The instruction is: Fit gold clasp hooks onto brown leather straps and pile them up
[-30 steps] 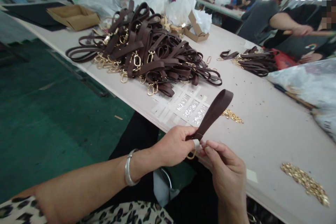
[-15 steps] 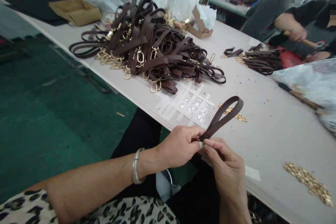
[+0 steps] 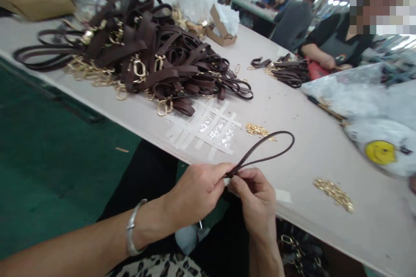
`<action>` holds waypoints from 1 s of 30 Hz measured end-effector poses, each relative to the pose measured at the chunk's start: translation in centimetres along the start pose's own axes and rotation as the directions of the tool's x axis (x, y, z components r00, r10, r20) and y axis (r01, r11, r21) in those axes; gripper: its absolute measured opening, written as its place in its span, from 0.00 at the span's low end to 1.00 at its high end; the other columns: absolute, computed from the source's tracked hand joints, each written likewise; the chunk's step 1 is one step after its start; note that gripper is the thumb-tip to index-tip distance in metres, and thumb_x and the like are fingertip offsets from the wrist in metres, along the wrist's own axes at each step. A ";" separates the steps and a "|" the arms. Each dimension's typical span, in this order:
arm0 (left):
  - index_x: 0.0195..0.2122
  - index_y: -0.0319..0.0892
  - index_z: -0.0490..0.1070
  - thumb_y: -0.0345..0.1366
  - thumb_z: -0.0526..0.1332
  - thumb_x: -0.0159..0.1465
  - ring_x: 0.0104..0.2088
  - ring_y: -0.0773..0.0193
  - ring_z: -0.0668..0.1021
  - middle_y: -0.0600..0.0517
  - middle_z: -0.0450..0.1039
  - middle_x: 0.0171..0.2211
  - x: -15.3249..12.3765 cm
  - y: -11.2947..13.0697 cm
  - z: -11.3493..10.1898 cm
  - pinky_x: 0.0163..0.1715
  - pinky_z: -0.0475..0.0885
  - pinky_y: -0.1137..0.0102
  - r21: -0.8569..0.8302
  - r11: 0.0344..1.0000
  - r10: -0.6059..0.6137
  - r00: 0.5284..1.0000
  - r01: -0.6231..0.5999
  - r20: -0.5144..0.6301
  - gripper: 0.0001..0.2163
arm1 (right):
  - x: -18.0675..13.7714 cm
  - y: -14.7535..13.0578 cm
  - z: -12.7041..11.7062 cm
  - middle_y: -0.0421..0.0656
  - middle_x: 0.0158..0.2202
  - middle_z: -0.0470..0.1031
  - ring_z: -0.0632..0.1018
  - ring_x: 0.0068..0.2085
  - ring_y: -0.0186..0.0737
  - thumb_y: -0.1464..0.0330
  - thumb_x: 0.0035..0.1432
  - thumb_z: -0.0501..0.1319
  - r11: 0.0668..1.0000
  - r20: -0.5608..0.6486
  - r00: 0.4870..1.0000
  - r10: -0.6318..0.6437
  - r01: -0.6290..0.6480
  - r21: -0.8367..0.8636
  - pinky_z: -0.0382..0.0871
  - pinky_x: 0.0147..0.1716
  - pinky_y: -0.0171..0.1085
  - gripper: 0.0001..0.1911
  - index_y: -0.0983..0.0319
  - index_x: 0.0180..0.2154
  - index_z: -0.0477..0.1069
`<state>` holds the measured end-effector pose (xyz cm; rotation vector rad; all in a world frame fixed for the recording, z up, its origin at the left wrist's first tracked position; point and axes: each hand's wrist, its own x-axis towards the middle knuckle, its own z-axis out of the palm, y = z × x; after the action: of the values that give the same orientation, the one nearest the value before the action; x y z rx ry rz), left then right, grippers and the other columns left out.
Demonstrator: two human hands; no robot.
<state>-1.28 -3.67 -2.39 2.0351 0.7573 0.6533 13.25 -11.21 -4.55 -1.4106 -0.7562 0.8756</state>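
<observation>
Both my hands pinch the joined ends of one brown strap loop (image 3: 273, 147) just off the near edge of the pale table (image 3: 308, 138). My left hand (image 3: 198, 192), with a silver bangle on its wrist, grips the ends from the left. My right hand (image 3: 256, 201) grips them from the right, fingers pressed together. The loop sticks out to the right over the table, seen edge-on. A big pile of brown straps with gold clasps (image 3: 139, 52) lies at the far left.
Clear tape strips (image 3: 208, 125) are stuck near the table edge. Two small heaps of gold hardware (image 3: 334, 192) lie on the table. A second strap pile (image 3: 289, 71), cardboard boxes (image 3: 221, 30) and plastic bags (image 3: 367, 108) sit further back. Other people work at the far right.
The loop has turned from showing its flat side to lying edge-on and lower. My view has shifted to the right; my hands stay pinched on the strap ends.
</observation>
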 end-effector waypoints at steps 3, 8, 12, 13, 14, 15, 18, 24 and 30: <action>0.55 0.42 0.75 0.27 0.55 0.64 0.45 0.54 0.82 0.45 0.82 0.45 -0.2 -1.0 0.8 0.48 0.76 0.65 0.037 0.997 0.065 0.996 -0.063 -0.056 0.20 | 0.0 -0.4 0.5 0.36 0.28 0.75 0.76 0.31 0.33 0.67 0.52 0.70 0.999 -0.015 0.999 -0.033 0.033 0.024 0.72 0.34 0.33 0.09 0.60 0.30 0.71; 0.54 0.46 0.76 0.30 0.57 0.65 0.48 0.57 0.81 0.49 0.80 0.48 0.8 -1.6 1.8 0.51 0.74 0.67 -0.280 0.960 -0.019 1.000 0.020 0.007 0.18 | 0.2 -0.6 0.1 0.36 0.30 0.75 0.76 0.31 0.34 0.64 0.56 0.67 0.997 -0.016 1.000 -0.021 0.020 -0.071 0.72 0.34 0.35 0.08 0.60 0.34 0.70; 0.57 0.48 0.72 0.37 0.57 0.68 0.34 0.65 0.81 0.52 0.80 0.39 1.3 -1.6 1.5 0.35 0.75 0.74 -0.563 0.741 -0.293 0.931 0.365 0.219 0.17 | 0.9 -1.0 -4.9 0.41 0.34 0.78 0.78 0.35 0.38 0.60 0.59 0.64 0.899 -0.067 0.987 -0.148 0.106 -0.424 0.72 0.38 0.37 0.11 0.60 0.39 0.73; 0.57 0.48 0.71 0.37 0.58 0.68 0.31 0.67 0.80 0.53 0.79 0.38 1.3 -1.7 1.3 0.32 0.73 0.75 -0.602 0.686 -0.333 0.912 0.409 0.239 0.17 | 1.2 -0.9 -7.0 0.43 0.36 0.79 0.78 0.37 0.39 0.59 0.60 0.63 0.810 -0.118 0.964 -0.238 0.130 -0.572 0.72 0.40 0.38 0.12 0.60 0.40 0.74; 0.57 0.48 0.71 0.37 0.58 0.68 0.29 0.69 0.79 0.53 0.79 0.38 1.2 -1.8 1.1 0.29 0.71 0.77 -0.638 0.637 -0.362 0.899 0.432 0.247 0.17 | 1.7 -0.8 -9.3 0.44 0.38 0.80 0.79 0.38 0.40 0.59 0.61 0.61 0.699 -0.165 0.930 -0.329 0.122 -0.704 0.72 0.42 0.40 0.13 0.60 0.42 0.74; 0.56 0.48 0.71 0.37 0.59 0.67 0.27 0.71 0.78 0.53 0.79 0.38 1.1 -1.9 1.0 0.27 0.69 0.78 -0.672 0.591 -0.379 0.889 0.447 0.258 0.16 | 2.1 -0.6 -11.6 0.47 0.40 0.80 0.79 0.38 0.42 0.59 0.63 0.59 0.557 -0.186 0.891 -0.414 0.086 -0.826 0.72 0.43 0.42 0.14 0.61 0.44 0.75; 0.55 0.45 0.73 0.36 0.62 0.64 0.25 0.71 0.76 0.53 0.79 0.35 0.9 -1.8 0.7 0.26 0.69 0.77 -0.750 0.450 -0.415 0.857 0.485 0.305 0.17 | 3.7 0.1 -17.5 0.57 0.44 0.79 0.77 0.43 0.52 0.65 0.62 0.52 0.279 -0.156 0.843 -0.515 -0.007 -0.960 0.70 0.47 0.53 0.19 0.67 0.48 0.74; 0.55 0.45 0.75 0.34 0.68 0.58 0.28 0.68 0.77 0.52 0.78 0.34 0.7 -1.6 0.8 0.33 0.74 0.73 -0.798 0.317 -0.501 0.805 0.512 0.318 0.22 | 4.6 1.6 -19.7 0.55 0.46 0.79 0.75 0.48 0.52 0.70 0.62 0.50 0.182 -0.025 0.864 -0.503 0.078 -0.980 0.67 0.54 0.53 0.19 0.66 0.45 0.78; 0.52 0.44 0.79 0.42 0.66 0.61 0.28 0.68 0.73 0.50 0.78 0.34 0.6 -1.7 0.7 0.27 0.71 0.74 -0.813 0.355 -0.523 0.819 0.461 0.236 0.18 | 2.6 1.6 -18.4 0.47 0.45 0.81 0.78 0.47 0.45 0.67 0.64 0.51 0.202 0.022 0.852 -0.523 0.149 -0.968 0.70 0.51 0.45 0.18 0.61 0.43 0.79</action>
<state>-0.90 -2.85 -4.03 0.7820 0.8118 0.5566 30.40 -18.24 -7.02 -2.2283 -1.4027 -0.3774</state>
